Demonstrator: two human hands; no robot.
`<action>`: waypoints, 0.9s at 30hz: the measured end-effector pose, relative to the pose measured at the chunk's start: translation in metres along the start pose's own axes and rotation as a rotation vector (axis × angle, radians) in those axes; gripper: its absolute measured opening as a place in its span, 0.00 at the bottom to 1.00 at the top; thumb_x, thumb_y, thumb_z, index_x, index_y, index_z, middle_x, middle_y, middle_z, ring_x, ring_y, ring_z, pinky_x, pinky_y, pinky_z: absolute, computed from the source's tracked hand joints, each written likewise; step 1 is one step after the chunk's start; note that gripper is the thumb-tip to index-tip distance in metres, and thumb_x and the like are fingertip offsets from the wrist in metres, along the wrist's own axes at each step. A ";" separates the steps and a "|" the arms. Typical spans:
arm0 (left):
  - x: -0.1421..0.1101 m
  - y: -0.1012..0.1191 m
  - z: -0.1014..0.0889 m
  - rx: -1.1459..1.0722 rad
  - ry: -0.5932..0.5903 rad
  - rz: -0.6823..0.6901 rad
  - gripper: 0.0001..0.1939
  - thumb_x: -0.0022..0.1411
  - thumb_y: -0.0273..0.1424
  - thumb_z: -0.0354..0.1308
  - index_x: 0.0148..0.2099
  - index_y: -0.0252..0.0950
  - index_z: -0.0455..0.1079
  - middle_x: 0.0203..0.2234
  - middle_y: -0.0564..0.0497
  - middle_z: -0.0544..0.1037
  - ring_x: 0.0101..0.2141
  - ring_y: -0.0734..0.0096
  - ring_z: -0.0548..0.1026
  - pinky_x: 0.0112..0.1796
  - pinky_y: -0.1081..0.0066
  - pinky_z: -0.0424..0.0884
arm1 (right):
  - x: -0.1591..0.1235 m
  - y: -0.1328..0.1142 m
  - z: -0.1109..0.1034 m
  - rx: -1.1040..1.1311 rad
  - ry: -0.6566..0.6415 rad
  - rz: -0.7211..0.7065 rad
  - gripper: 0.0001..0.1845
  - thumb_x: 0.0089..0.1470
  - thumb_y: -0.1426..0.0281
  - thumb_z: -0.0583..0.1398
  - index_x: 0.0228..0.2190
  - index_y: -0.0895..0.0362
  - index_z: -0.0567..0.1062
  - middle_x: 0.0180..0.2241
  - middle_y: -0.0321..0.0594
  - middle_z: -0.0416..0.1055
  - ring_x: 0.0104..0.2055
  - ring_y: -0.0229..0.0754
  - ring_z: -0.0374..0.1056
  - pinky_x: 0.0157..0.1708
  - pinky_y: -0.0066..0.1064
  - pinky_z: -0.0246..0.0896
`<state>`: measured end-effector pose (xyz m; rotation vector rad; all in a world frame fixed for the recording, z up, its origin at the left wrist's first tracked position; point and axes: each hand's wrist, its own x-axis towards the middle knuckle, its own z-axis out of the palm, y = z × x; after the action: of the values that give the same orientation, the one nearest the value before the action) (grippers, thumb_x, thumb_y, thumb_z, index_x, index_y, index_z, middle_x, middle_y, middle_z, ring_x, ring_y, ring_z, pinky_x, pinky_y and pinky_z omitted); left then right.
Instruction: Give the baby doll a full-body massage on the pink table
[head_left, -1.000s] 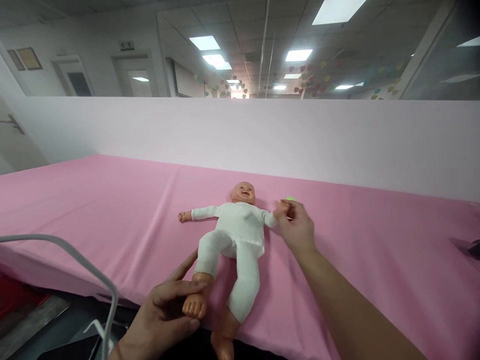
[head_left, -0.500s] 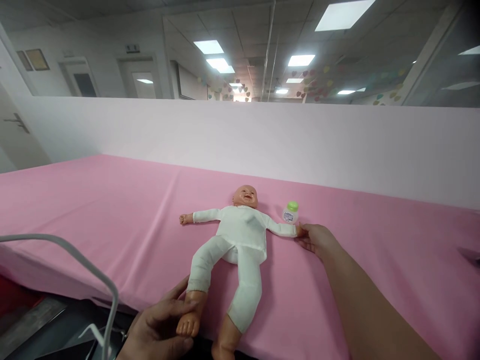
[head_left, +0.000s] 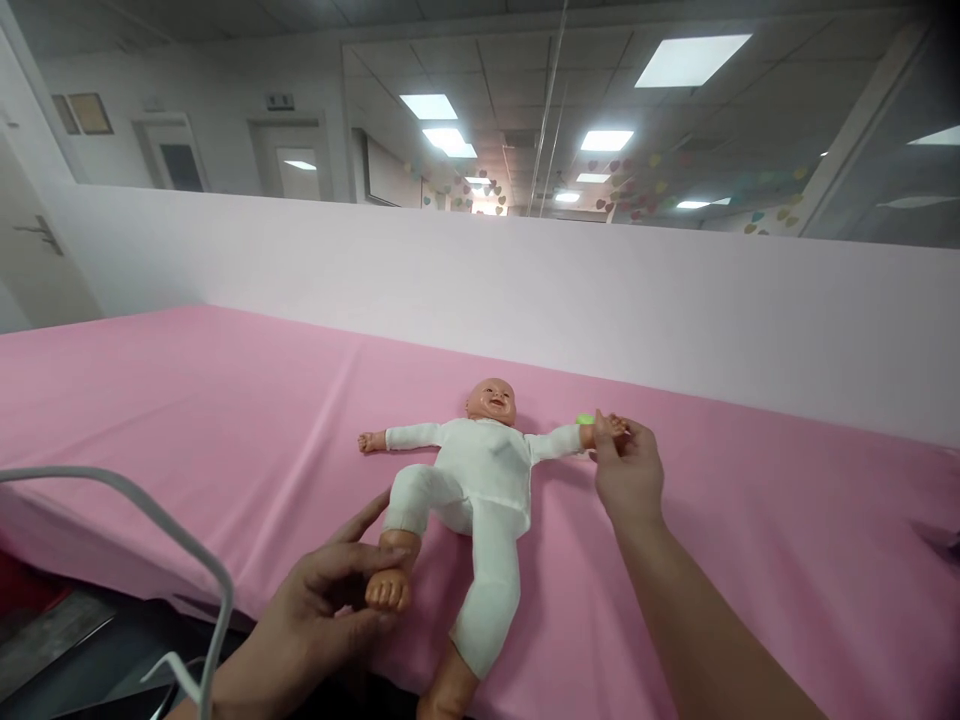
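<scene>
Two hands of yours have hold of the doll (head_left: 491,465), which lies face up on the pink sheet (head_left: 285,430), arms spread and head toward the white wall (head_left: 390,265). Your left hand (head_left: 319,610) is partly curled about one foot (head_left: 388,592), that leg bent at the knee, while your right hand (head_left: 631,468) pinches the opposite arm's small hand with nearly closed fingers, beside a green cap (head_left: 585,419).

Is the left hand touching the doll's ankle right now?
Touching. The head view shows the left hand around the doll's ankle, one finger laid across its front.
</scene>
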<state>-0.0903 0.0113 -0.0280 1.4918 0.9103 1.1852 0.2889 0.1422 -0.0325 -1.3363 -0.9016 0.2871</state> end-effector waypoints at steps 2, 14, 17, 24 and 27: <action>0.011 0.010 0.006 0.029 -0.054 0.022 0.17 0.57 0.37 0.73 0.50 0.46 0.83 0.75 0.48 0.54 0.70 0.33 0.56 0.59 0.48 0.70 | -0.022 -0.015 0.016 -0.008 -0.114 -0.138 0.24 0.56 0.53 0.66 0.50 0.52 0.76 0.48 0.44 0.80 0.45 0.47 0.78 0.46 0.39 0.75; 0.057 0.006 0.046 -0.214 -0.153 0.066 0.19 0.53 0.29 0.76 0.48 0.47 0.84 0.75 0.49 0.54 0.67 0.36 0.62 0.55 0.54 0.74 | -0.082 -0.031 0.059 -0.425 -0.641 -0.722 0.09 0.61 0.71 0.63 0.42 0.50 0.83 0.44 0.41 0.81 0.49 0.53 0.69 0.50 0.45 0.65; 0.061 0.004 0.047 -0.215 -0.158 0.070 0.18 0.53 0.28 0.76 0.47 0.47 0.84 0.74 0.49 0.55 0.69 0.36 0.59 0.55 0.54 0.74 | -0.085 -0.031 0.059 -0.441 -0.636 -0.748 0.09 0.61 0.73 0.62 0.41 0.51 0.82 0.45 0.42 0.80 0.49 0.53 0.68 0.49 0.44 0.65; 0.042 0.006 0.036 -0.132 -0.145 0.065 0.19 0.54 0.32 0.75 0.50 0.45 0.84 0.74 0.46 0.56 0.66 0.34 0.64 0.54 0.54 0.75 | -0.067 -0.023 0.051 -0.302 -0.501 -0.594 0.09 0.58 0.65 0.65 0.41 0.52 0.81 0.41 0.41 0.80 0.44 0.49 0.72 0.46 0.42 0.68; 0.024 0.008 0.025 -0.086 -0.156 -0.005 0.17 0.57 0.31 0.74 0.49 0.46 0.84 0.76 0.50 0.49 0.67 0.33 0.63 0.53 0.56 0.76 | -0.046 -0.015 0.039 -0.159 -0.310 -0.306 0.17 0.58 0.56 0.65 0.45 0.51 0.80 0.45 0.42 0.80 0.41 0.46 0.75 0.41 0.37 0.71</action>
<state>-0.0602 0.0263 -0.0161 1.4892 0.7484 1.0751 0.2281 0.1361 -0.0385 -1.2947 -1.3980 0.1896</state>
